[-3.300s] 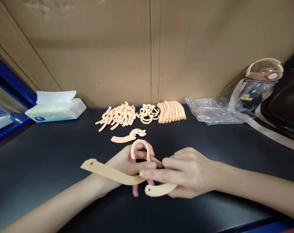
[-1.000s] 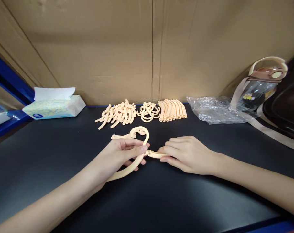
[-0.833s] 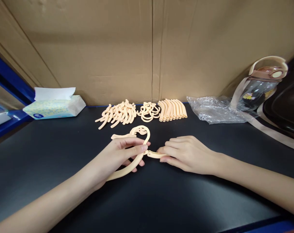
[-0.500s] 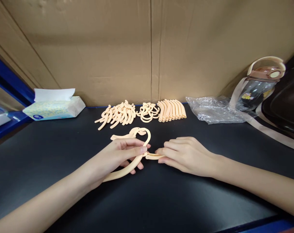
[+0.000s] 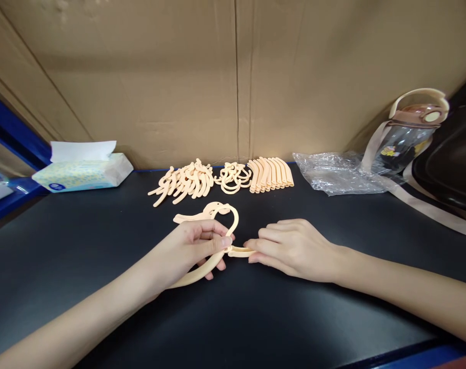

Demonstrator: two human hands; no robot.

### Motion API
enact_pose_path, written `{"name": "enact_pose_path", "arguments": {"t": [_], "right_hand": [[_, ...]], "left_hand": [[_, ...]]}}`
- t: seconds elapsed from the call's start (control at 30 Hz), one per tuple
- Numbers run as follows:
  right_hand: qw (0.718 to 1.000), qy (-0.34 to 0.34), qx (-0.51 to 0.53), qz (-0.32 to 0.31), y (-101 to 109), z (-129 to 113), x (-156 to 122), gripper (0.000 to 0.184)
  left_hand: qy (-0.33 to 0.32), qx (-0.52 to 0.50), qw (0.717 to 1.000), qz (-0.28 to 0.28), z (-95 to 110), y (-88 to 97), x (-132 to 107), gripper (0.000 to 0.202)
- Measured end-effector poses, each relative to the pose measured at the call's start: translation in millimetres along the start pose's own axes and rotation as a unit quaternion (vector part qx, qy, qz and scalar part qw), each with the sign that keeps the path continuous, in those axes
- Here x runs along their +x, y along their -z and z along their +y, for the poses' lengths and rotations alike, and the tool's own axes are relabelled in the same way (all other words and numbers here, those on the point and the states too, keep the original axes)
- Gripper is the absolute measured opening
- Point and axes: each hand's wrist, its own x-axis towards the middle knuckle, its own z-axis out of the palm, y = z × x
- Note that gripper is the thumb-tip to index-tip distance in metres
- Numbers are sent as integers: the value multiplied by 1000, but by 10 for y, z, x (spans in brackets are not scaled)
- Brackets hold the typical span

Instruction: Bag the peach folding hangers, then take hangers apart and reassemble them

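My left hand [image 5: 190,248] is closed around a long curved peach plastic piece [image 5: 196,274] whose hooked end [image 5: 233,218] rises above my fingers. My right hand [image 5: 292,246] pinches a shorter peach piece [image 5: 238,251] and presses its end against the hooked piece, right at my left fingertips. Both hands rest low on the black table [image 5: 102,246]. Another loose peach piece [image 5: 194,216] lies flat just behind my left hand.
Along the cardboard wall sit three groups of peach parts: a loose pile [image 5: 182,182], a tangle of rings [image 5: 233,178] and a neat row [image 5: 271,174]. A tissue pack [image 5: 81,169] lies far left, a clear plastic bag [image 5: 338,174] and a strapped bottle [image 5: 409,133] far right.
Since 3.3 s ago both hands have lowered the pieces onto the table. Over the last second my right hand has slid slightly left, pushing the short piece toward my left fingers.
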Motion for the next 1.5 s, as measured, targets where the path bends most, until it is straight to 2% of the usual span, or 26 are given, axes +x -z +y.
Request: {"name": "enact_pose_path", "arguments": {"t": [0.33, 0.6, 0.77, 0.87, 0.97, 1.1, 1.17, 1.3, 1.5], "right_hand": [[998, -14, 54, -33, 4, -7, -23, 40], [977, -84, 178, -83, 53, -17, 4, 42], [965, -113, 218, -89, 75, -15, 25, 42], [962, -120, 228, -88, 80, -21, 24, 42], [963, -123, 225, -84, 75, -32, 20, 38], [963, -128, 220, -86, 70, -34, 27, 36], [961, -133, 228, -84, 73, -24, 34, 36], [953, -151, 254, -72, 82, 5, 43, 30], [948, -151, 268, -76, 77, 15, 31, 32]], "left_hand": [[-57, 3, 998, 4, -54, -32, 19, 37], [-80, 22, 997, 7, -55, -14, -2, 33], [-110, 79, 990, 37, -37, -59, -42, 30], [-121, 143, 981, 47, -20, -99, -70, 33], [-102, 220, 968, 63, -6, -126, -99, 40], [-77, 269, 957, 80, -9, -144, -123, 47], [-89, 291, 948, 90, -10, -155, -131, 47], [-120, 348, 926, 78, -6, -183, -133, 36], [-113, 420, 897, 74, -58, -182, -89, 25]]}}
